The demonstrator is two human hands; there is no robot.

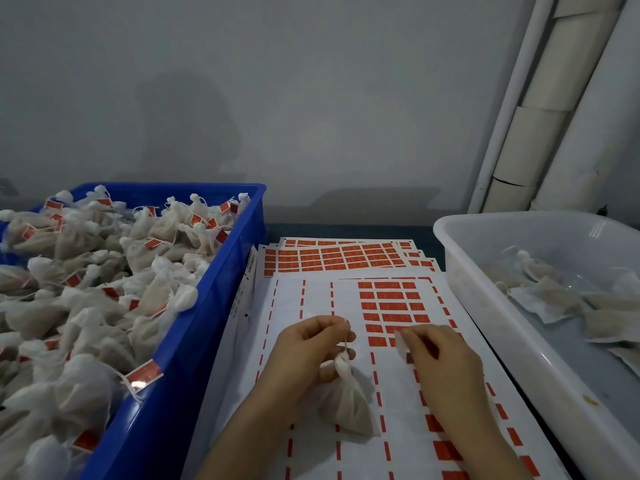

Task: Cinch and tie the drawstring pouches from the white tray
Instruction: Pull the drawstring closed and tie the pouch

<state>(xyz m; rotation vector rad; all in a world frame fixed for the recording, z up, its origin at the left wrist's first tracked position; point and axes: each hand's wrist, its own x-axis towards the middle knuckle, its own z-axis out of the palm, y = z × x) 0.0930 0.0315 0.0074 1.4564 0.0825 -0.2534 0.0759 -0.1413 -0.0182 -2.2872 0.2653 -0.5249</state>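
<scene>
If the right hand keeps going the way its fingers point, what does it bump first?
Probably the red stickers on the top sheet: the right hand points forward and left, low over them. Depth is unclear.

White tray (pixel 479 299) runs off right edge

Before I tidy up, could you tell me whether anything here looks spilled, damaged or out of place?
Only a small brownish smudge on the near rim of the white tray; otherwise nothing looks spilled or damaged.
</scene>
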